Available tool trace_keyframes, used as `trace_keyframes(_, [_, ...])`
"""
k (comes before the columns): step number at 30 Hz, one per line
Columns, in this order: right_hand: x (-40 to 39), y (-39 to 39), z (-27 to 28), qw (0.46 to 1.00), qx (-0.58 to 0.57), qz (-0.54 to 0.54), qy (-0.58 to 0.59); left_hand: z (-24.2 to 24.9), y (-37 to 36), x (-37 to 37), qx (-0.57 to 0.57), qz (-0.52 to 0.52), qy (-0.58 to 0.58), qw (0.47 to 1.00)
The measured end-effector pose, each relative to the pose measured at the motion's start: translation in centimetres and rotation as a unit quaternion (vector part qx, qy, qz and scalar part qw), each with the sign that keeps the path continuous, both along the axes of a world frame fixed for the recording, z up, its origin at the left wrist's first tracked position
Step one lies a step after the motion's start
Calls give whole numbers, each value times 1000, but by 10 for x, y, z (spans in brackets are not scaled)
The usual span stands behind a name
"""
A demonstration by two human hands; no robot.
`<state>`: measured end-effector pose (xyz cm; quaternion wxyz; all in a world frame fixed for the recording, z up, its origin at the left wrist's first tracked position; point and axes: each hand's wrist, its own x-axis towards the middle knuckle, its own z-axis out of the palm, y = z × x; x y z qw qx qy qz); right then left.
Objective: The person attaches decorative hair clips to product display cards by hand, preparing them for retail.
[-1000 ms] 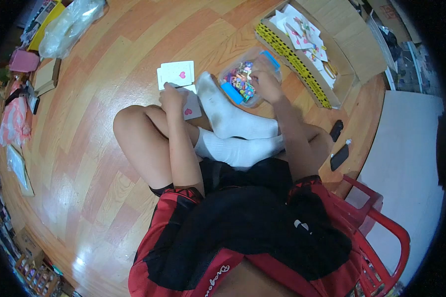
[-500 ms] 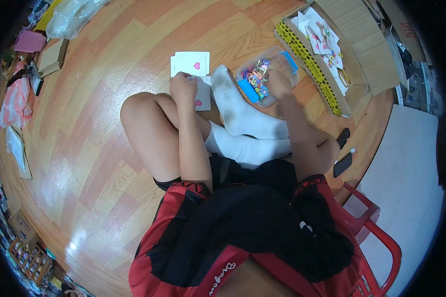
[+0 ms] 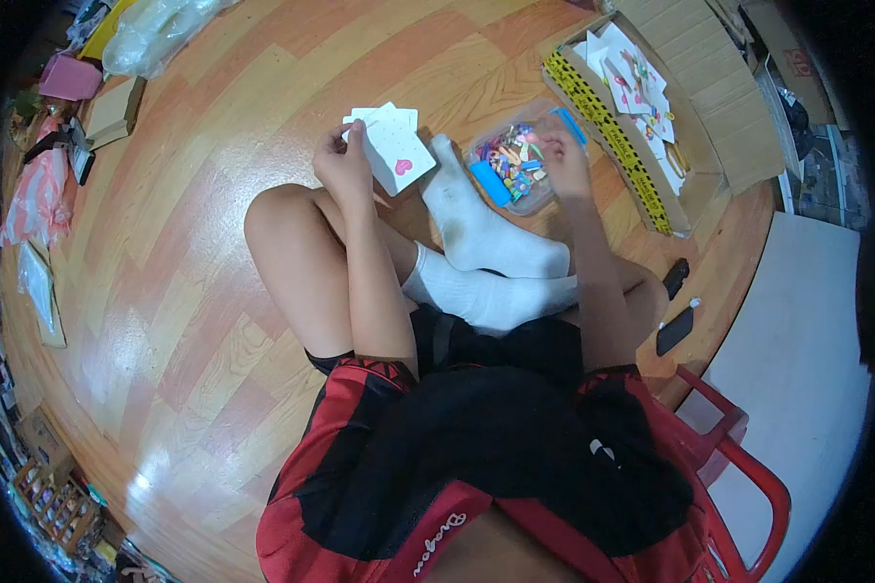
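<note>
Head view, centre of the frame: I watch from afar as the left hand (image 3: pixel 344 167) grips a thin white card with a pink heart (image 3: pixel 396 154) by its left edge, thumb on top. Behind it, the edge of another white card (image 3: pixel 410 117) shows. Right of centre, the right hand (image 3: pixel 544 146) hangs over a see-through plastic container with blue clips (image 3: pixel 532 204), its fingers drawn together; I cannot tell whether a piece sits between them. Small multicoloured pieces (image 3: pixel 515 155) lie heaped inside.

For a neat pick, I judge the fingertips should enter from above and lift one piece without scattering its neighbours, while the left hand holds the card lightly and flat enough not to crease.

Between the hands lies a foot in a white sock (image 3: pixel 462 214). At upper right stands an open cardboard box with a yellow-and-black strip (image 3: pixel 605 141), full of loose white cards (image 3: pixel 637 73).

From here I lose the left fingers under the card, and any print on its underside. The right hand covers part of the container, single pieces are too small to name, and the dark rounded border cuts off the shelves at far left.
</note>
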<state>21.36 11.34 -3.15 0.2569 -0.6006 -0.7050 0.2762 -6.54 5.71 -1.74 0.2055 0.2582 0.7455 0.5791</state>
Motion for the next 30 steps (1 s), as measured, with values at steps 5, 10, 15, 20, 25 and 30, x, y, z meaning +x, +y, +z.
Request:
trace_keyframes(5, [6, -25, 47, 937, -197, -135, 255, 8, 1, 6, 65, -15, -144, 987])
trace_keyframes(10, [-17, -65, 75, 917, -192, -140, 321, 17, 3, 28, 146, -60, -317, 935])
trace_keyframes(15, [-57, -94, 87, 878, -188, -118, 424, 40, -13, 64, 158, -140, -506, 836])
trace_keyframes(20, [-67, -100, 80, 647, -178, -137, 729, 69, -40, 86, 170, -101, -494, 847])
trace_keyframes(25, [-65, -116, 92, 553, -163, -98, 811, 94, -74, 116, 235, -156, -291, 914])
trace_keyframes(30, [-57, -125, 112, 656, -98, -159, 731, 103, -84, 133, 244, -213, -229, 918])
